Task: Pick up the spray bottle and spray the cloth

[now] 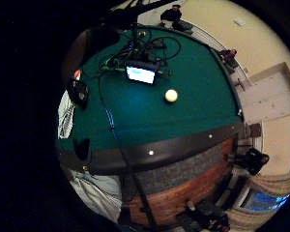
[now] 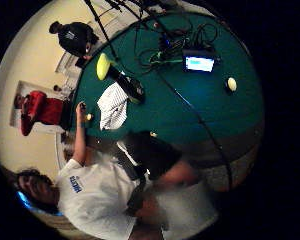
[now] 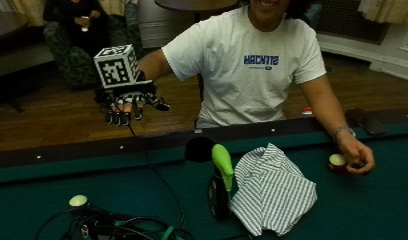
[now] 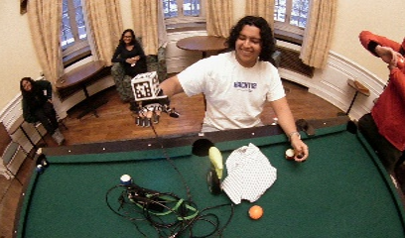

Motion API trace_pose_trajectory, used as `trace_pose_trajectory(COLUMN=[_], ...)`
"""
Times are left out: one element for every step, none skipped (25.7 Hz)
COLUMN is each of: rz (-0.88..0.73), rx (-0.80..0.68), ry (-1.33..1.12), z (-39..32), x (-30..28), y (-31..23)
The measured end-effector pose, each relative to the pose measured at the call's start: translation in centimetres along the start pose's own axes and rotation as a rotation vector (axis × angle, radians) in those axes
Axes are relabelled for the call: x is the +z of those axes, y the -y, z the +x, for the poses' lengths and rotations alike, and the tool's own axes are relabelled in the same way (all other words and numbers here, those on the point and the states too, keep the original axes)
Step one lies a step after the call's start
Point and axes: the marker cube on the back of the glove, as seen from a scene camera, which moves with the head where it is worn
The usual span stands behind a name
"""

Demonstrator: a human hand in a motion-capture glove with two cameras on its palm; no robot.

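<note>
The spray bottle (image 3: 219,186), black with a yellow-green head, stands on the green felt near the rail; it also shows in the wide view (image 4: 215,171) and the thumb side palm view (image 2: 121,79). A striped white cloth (image 3: 273,192) lies crumpled right beside it, touching its side (image 4: 248,173) (image 2: 112,107). My gloved right hand (image 3: 127,106) hangs in the air beyond the table's rail, well away from the bottle, fingers pointing down and relaxed, holding nothing (image 4: 150,113).
The person's bare hand (image 3: 356,159) rests on the felt around a small ball (image 3: 336,161). A tangle of cables (image 4: 164,209) with a lit screen (image 2: 199,63), a white ball (image 1: 171,95), an orange ball (image 4: 255,212) and a side pocket (image 3: 199,148) share the pool table (image 3: 91,165).
</note>
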Motion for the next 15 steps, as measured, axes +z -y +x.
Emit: trace_pose_trajectory(rz=[-0.008,-0.015,-0.021,-0.025,-0.028,-0.03,-0.032,-0.036,-0.04,-0.044,-0.049,-0.052,-0.056,-0.062,-0.067], rx=[-0.001,-0.001,-0.001,-0.001,-0.001,-0.001,-0.002,-0.003,-0.004,-0.006,-0.008,-0.01,-0.013,-0.016,-0.019], ry=[0.011,0.023,0.034,0.046,0.056,0.066,0.075,0.085,0.096,0.111,0.129,0.153,0.182,0.215,0.254], z=[0.1,0.2,0.3,0.3,0.3,0.3,0.2,0.1,0.0,-0.2,-0.5,-0.8,-1.1,-1.4,-1.8], x=[0.8,1.6,2.4,3.2,3.9,4.5,5.1,5.6,6.0,6.4,6.9,7.3,7.8,8.2,8.6], y=[-0.2,-0.5,-0.7,-0.9,-1.0,-1.1,-1.1,-1.1,-1.2,-1.1,-1.1,-1.0,-0.9,-0.8,-0.6])
